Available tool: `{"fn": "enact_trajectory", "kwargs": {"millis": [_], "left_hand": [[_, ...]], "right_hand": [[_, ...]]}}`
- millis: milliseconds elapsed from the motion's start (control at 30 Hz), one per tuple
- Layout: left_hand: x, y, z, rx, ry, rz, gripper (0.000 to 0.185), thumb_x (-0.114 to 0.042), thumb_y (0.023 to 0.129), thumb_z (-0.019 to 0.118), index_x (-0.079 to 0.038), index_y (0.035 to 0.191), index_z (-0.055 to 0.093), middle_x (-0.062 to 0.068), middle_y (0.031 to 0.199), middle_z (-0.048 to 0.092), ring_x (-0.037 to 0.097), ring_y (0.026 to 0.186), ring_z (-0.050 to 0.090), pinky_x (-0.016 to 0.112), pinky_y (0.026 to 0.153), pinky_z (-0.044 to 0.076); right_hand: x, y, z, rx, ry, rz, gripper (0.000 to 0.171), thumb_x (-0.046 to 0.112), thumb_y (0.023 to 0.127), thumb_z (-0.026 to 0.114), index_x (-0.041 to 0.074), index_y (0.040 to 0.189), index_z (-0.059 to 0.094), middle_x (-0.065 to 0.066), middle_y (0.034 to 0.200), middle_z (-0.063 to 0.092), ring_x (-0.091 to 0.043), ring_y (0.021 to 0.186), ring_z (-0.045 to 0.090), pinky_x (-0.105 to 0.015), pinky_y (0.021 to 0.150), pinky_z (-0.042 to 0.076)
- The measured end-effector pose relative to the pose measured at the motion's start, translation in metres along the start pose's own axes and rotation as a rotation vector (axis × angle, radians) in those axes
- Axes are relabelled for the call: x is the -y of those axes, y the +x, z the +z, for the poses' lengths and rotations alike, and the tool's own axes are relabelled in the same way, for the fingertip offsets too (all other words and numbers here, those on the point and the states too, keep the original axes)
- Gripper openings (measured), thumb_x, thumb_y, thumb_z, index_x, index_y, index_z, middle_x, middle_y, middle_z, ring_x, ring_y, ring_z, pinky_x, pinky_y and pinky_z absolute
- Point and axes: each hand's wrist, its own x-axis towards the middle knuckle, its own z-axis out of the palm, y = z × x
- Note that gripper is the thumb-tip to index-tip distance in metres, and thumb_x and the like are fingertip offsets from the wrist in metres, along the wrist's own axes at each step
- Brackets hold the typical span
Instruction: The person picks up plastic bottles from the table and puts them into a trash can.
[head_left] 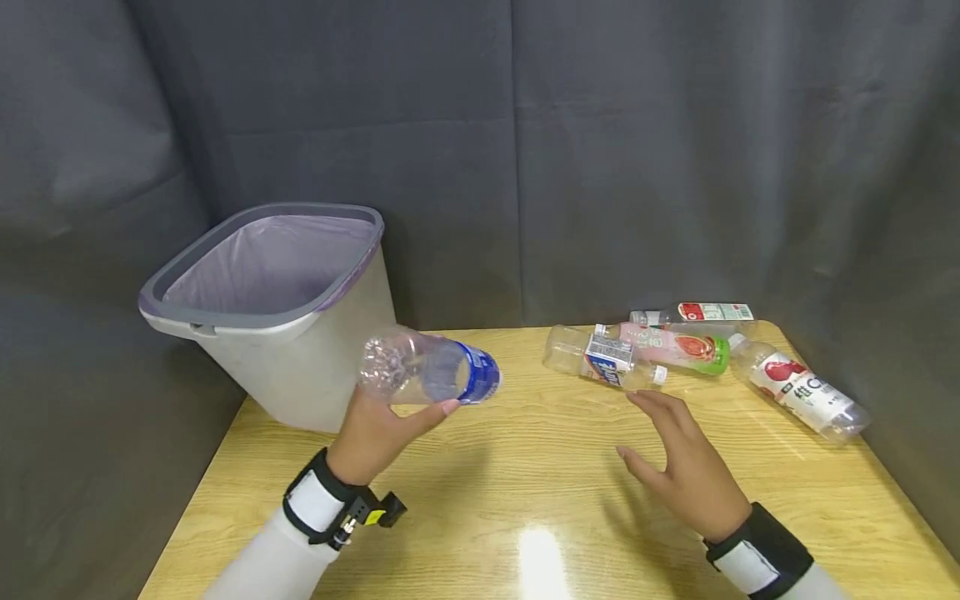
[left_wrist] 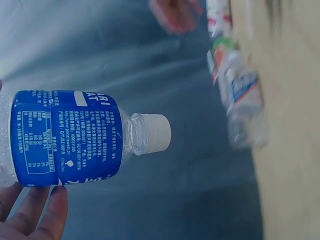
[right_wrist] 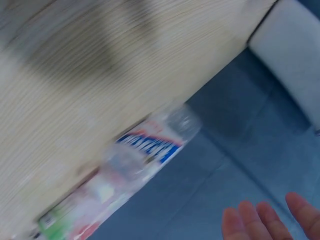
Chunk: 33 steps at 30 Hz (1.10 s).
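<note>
Beside the bin (head_left: 285, 333), left hand (head_left: 375, 433) grips the blue-labelled bottle (head_left: 427, 377); right hand (head_left: 686, 467) spread.

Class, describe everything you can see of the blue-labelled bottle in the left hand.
The bottle is clear, dimpled plastic and looks empty, with a blue wrap label printed in white and a white screw cap, still on. It lies sideways in the air, cap pointing right, above the table beside the bin. Only the left hand touches it, gripping it from below.
</note>
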Motion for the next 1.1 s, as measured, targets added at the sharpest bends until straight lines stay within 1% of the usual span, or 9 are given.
{"fn": "enact_trajectory", "kwargs": {"millis": [133,333,567,733,800,867,900,967,1100], "left_hand": [[-0.015,0.005,-0.028,-0.064,0.029,0.042,0.076,0.005,0.073,0.081,-0.007,0.138,0.044,0.006,0.134,0.056,0.013,0.122,0.057,0.024,0.104,0.048],[-0.042,0.009,-0.060,-0.185,0.033,0.087,0.077,0.009,0.070,0.080,-0.005,0.138,0.045,0.002,0.135,0.057,0.016,0.123,0.055,0.022,0.105,0.046],[-0.065,0.012,-0.096,-0.331,0.211,0.091,0.079,0.006,0.069,0.082,-0.008,0.139,0.047,-0.003,0.132,0.057,0.013,0.119,0.057,0.018,0.102,0.046],[-0.080,0.015,-0.120,-0.404,0.125,0.160,0.077,0.012,0.069,0.079,-0.004,0.137,0.048,0.006,0.131,0.058,0.020,0.119,0.058,0.020,0.103,0.048],[-0.086,0.019,-0.130,-0.435,0.067,0.193,0.075,0.013,0.068,0.079,-0.002,0.136,0.049,0.011,0.131,0.059,0.023,0.119,0.058,0.022,0.104,0.048],[-0.090,0.024,-0.139,-0.461,0.044,0.211,0.074,0.012,0.068,0.079,-0.001,0.134,0.050,0.012,0.130,0.059,0.025,0.119,0.058,0.024,0.105,0.048],[-0.092,0.027,-0.143,-0.471,0.042,0.206,0.073,0.011,0.068,0.079,-0.001,0.134,0.050,0.012,0.129,0.059,0.026,0.119,0.057,0.025,0.106,0.047],[-0.094,0.034,-0.152,-0.491,0.097,0.163,0.073,0.007,0.070,0.080,-0.005,0.136,0.050,0.010,0.130,0.058,0.025,0.120,0.057,0.027,0.108,0.047],[-0.086,0.049,-0.169,-0.492,0.282,0.012,0.074,-0.006,0.077,0.080,-0.016,0.141,0.046,0.003,0.136,0.054,0.020,0.126,0.054,0.032,0.114,0.042]], "right_hand": [[-0.018,-0.002,-0.011,0.008,-0.029,0.047,0.071,0.014,0.081,0.080,0.006,0.142,0.045,-0.020,0.136,0.047,-0.039,0.120,0.054,-0.061,0.093,0.049],[-0.039,0.010,-0.024,-0.001,-0.089,0.057,0.070,0.014,0.079,0.081,0.002,0.139,0.046,-0.025,0.132,0.048,-0.045,0.117,0.052,-0.065,0.091,0.046],[-0.084,0.028,-0.040,-0.018,-0.184,0.130,0.070,0.016,0.079,0.080,-0.004,0.136,0.046,-0.033,0.131,0.046,-0.053,0.118,0.046,-0.070,0.094,0.040],[-0.124,0.035,-0.049,-0.001,-0.227,0.213,0.072,0.018,0.081,0.076,-0.007,0.138,0.042,-0.037,0.131,0.043,-0.056,0.119,0.042,-0.071,0.094,0.035],[-0.141,0.035,-0.055,0.027,-0.249,0.288,0.074,0.021,0.083,0.074,-0.008,0.141,0.038,-0.041,0.132,0.039,-0.060,0.118,0.039,-0.073,0.094,0.033],[-0.156,0.034,-0.062,0.054,-0.275,0.375,0.076,0.024,0.085,0.071,-0.008,0.143,0.034,-0.043,0.133,0.035,-0.062,0.118,0.037,-0.075,0.094,0.032],[-0.163,0.033,-0.066,0.067,-0.288,0.418,0.077,0.026,0.087,0.070,-0.008,0.144,0.032,-0.044,0.134,0.033,-0.063,0.117,0.036,-0.075,0.094,0.031],[-0.178,0.030,-0.074,0.082,-0.311,0.488,0.081,0.028,0.087,0.069,-0.009,0.147,0.028,-0.046,0.135,0.030,-0.064,0.119,0.033,-0.075,0.097,0.029],[-0.201,0.021,-0.086,0.112,-0.353,0.574,0.087,0.031,0.089,0.068,-0.010,0.150,0.020,-0.048,0.136,0.028,-0.066,0.121,0.031,-0.076,0.098,0.029]]}}
